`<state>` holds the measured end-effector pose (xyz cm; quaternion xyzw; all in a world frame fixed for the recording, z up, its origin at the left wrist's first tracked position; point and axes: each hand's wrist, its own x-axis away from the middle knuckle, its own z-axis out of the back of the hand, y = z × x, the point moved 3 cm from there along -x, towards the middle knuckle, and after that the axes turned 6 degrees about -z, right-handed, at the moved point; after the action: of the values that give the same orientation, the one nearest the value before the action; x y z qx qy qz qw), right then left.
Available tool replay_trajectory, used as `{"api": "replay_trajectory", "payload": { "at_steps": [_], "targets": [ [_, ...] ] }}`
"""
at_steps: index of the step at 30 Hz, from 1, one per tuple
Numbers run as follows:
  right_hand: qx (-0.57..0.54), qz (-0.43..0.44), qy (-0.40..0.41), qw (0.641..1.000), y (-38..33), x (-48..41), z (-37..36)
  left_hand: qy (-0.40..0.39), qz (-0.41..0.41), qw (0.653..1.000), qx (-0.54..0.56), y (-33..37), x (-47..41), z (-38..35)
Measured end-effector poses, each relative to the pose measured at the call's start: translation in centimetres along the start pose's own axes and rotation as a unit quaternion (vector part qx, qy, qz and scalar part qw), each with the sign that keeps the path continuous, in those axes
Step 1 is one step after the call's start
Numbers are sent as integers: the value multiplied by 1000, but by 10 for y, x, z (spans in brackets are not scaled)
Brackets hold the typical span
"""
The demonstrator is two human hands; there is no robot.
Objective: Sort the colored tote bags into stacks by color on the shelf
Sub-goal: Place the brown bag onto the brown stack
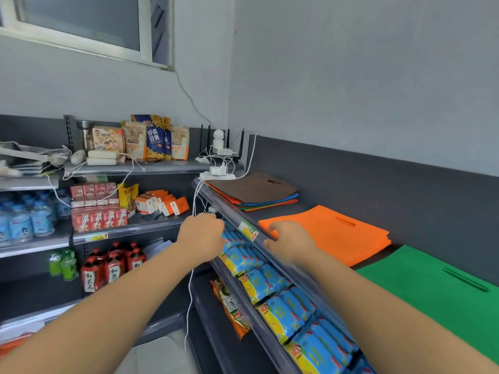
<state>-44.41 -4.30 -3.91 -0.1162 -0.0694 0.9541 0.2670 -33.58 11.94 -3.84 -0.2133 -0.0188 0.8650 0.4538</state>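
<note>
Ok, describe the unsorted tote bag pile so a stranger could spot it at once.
Top shelf along the right wall, far end, beside the white power strip. The mixed pile lies there: brown bag on top, other colours beneath, unlike the single-colour orange stack and green stack nearer.

Bright, flat light, source not visible. Shadows soft under grey metal shelves. Wide-angle bowing at edges. Bare right hand motion-smeared.

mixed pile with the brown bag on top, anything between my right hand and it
Nothing visible. Bare shelf top lies between the right hand and the mixed pile; the power strip sits at the pile's far corner.
</note>
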Motion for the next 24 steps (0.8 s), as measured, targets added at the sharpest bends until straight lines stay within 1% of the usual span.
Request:
{"api": "replay_trajectory", "payload": {
  "at_steps": [8, 18, 24],
  "targets": [
    [-21, 2, 9, 1000, -23, -101, -30, -12, 7, 1000, 13, -55, -71, -41],
    [-27, -57, 53, 997, -57, -217, -58, 8, -49, 998, 50, -133, -170, -103],
    [-2, -75, 58, 995, -66, -263, -76, 18, -81, 993, 80, -154, -212, -134]
  ]
}}
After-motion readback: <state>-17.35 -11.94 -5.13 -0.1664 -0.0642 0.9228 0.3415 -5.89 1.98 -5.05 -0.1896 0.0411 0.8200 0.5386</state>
